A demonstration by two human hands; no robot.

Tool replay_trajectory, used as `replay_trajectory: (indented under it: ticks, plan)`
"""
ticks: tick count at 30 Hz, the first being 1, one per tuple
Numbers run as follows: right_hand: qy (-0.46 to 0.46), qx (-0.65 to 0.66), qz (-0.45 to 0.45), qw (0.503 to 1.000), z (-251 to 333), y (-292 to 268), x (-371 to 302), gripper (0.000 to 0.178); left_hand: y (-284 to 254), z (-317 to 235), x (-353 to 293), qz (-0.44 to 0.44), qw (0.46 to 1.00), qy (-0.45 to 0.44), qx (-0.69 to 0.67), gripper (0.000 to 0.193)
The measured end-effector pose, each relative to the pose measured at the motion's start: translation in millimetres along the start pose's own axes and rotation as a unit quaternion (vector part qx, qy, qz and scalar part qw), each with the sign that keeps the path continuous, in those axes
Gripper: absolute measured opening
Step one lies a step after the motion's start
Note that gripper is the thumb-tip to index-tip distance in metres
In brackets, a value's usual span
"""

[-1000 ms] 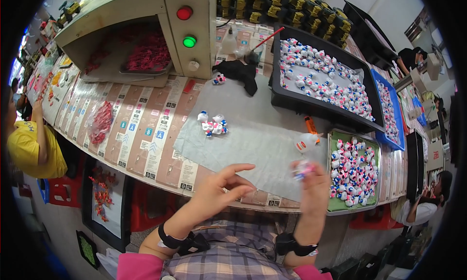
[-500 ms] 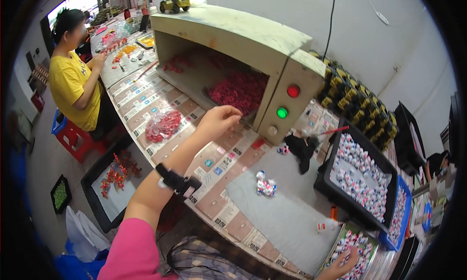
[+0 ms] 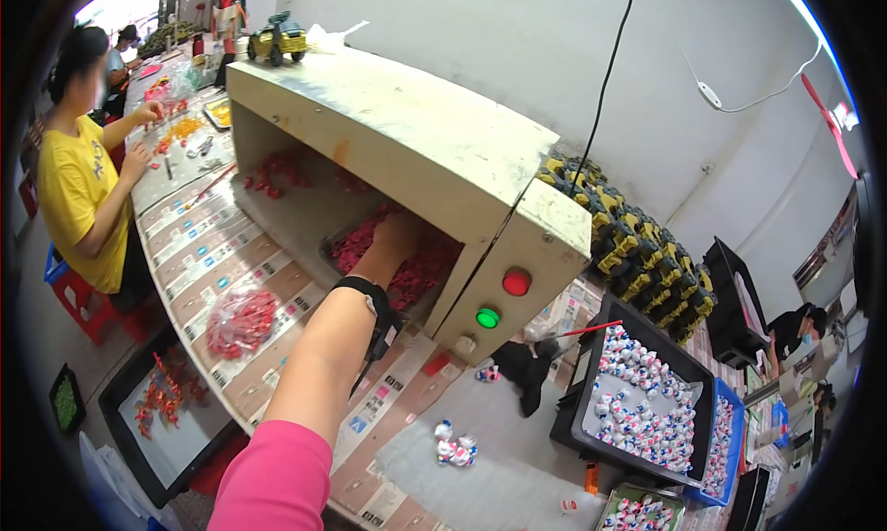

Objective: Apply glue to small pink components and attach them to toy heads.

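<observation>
My left arm, in a pink sleeve with a black strap and small device at the wrist, reaches into a cream metal cabinet with an open front. Inside, my left hand is at a heap of small crimson pieces. Shadow and the pieces hide its fingers, so whether it grips any cannot be told. A red light, a lit green light and a pale knob sit on the cabinet's end panel. My right hand is out of view.
A bag of red pieces lies left of my arm. White-and-blue figures rest on a grey sheet. More fill a black tray at right. Stacked black-and-yellow parts stand behind. A co-worker in a yellow shirt works at far left.
My left hand has gone from in front of the cabinet into it, down to the crimson heap. My right hand has left the picture at lower right. The whole view has shifted.
</observation>
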State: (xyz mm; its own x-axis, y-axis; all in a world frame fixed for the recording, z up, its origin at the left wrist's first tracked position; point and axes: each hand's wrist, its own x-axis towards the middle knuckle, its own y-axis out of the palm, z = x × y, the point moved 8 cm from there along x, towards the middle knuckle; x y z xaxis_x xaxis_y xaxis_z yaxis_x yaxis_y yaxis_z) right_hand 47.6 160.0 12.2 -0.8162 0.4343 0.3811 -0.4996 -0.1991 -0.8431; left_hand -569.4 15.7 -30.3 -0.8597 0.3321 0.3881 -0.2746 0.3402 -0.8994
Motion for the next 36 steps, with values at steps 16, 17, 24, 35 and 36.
replay_trajectory:
  ticks: [16, 17, 24, 35, 36]
  plan:
    - [0.007, -0.035, 0.032, 0.999, 9, 3, 10, 0.023, 62, 18, 28, -0.041, 0.988, 0.146, -0.033, 0.03]
    - [0.008, -0.034, 0.029, 0.999, 9, 3, 9, 0.023, 61, 16, 25, -0.043, 0.988, 0.147, -0.031, 0.03]
    - [0.012, -0.04, 0.023, 0.999, 6, 0, 6, 0.021, -14, -4, 10, -0.108, 0.991, 0.077, 0.037, 0.03]
    - [0.001, -0.03, 0.01, 1.0, 7, -3, 6, 0.019, -22, 22, -27, 0.002, 0.502, -0.264, -0.823, 0.021]
    - [0.0, -0.029, 0.011, 1.0, 7, -3, 5, 0.019, -24, 21, -32, -0.001, 0.43, -0.288, -0.856, 0.018]
